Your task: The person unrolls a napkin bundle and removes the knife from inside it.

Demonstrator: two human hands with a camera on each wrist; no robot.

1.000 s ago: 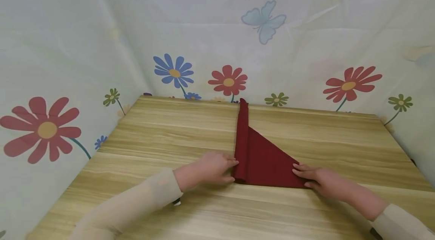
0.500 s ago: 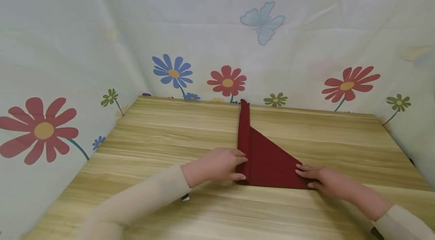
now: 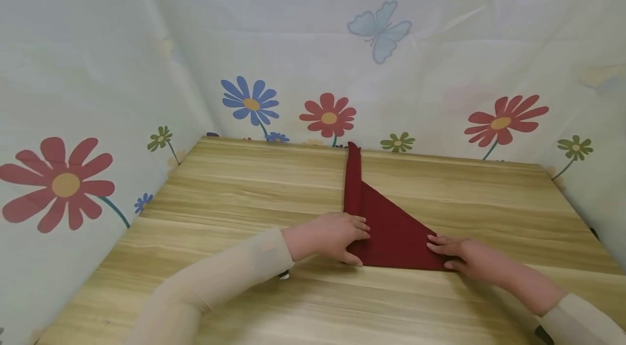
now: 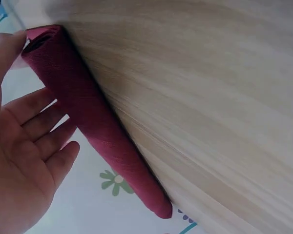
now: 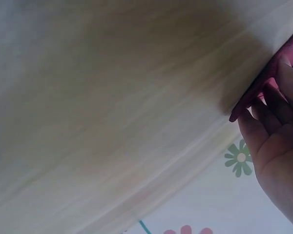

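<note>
From where I stand, a pale sleeve (image 3: 230,263) comes in first, and at its end the left hand (image 3: 335,234) lies across the near end of a dark red roll (image 3: 353,182). Its fingers are a little apart and loosely straight, resting over the roll rather than clamped round it; the left wrist view shows the thumb beside the coiled end. The roll's long axis runs straight away from this hand, narrowing toward the far edge of the table (image 3: 254,187). So the left hand is plainly the nearer one to the roll, and touches it only at the close end; the longer stretch lies beyond the fingertips. Just right of that hand, the unrolled part of the red cloth (image 3: 396,228) spreads flat as a triangle, square to the roll, its near edge leading from one hand to the other. At its tapering corner, the right hand (image 3: 471,261) rests with fingers extended on the cloth, the thumb apart from them at the near edge, well apart from the roll.
</note>
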